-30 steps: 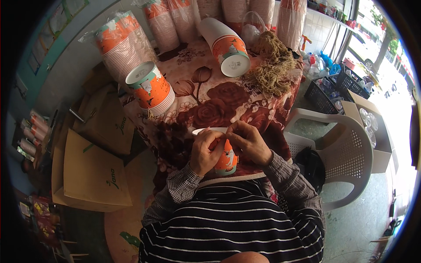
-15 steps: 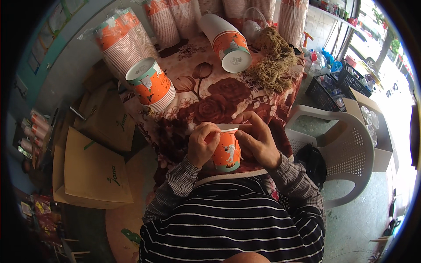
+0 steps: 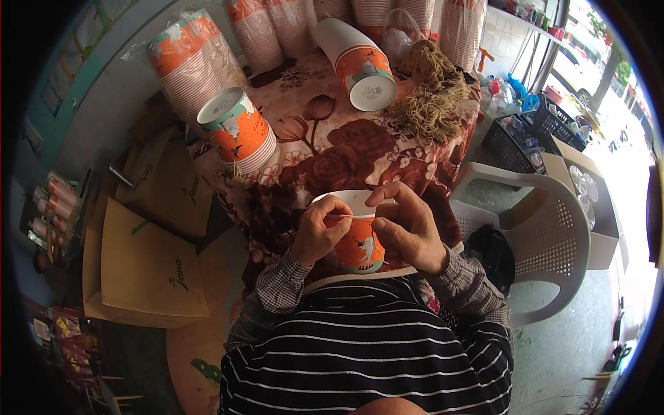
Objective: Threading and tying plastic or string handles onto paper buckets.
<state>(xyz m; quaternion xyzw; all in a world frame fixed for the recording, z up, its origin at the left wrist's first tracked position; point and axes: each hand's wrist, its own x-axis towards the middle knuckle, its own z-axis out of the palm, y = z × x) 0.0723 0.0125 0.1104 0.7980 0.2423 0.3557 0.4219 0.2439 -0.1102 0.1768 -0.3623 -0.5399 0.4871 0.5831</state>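
A paper cup (image 3: 359, 247), orange with a white figure and a green base band, stands upright close to my body, its white inside showing. My left hand (image 3: 320, 230) is at its left rim, thumb and forefinger pinched on what looks like a thin pale string (image 3: 349, 216). Over the right side of the rim is my right hand (image 3: 411, 232), its thumb and forefinger apart, the other fingers curled. Whether its fingers touch the cup I cannot tell. Another bit of thin strand shows by the cup's lower right side.
A stack of like cups (image 3: 238, 135) stands upside down at the left; another stack (image 3: 366, 76) lies farther back. Tan string (image 3: 436, 104) is heaped at the table's right. Wrapped cups (image 3: 197, 59) line the back. A plastic chair (image 3: 546, 228) is right, cardboard boxes (image 3: 149, 266) left.
The cup has tipped so more of its inside shows. My right thumb and forefinger have moved apart at the rim, while my left hand keeps its pinch.
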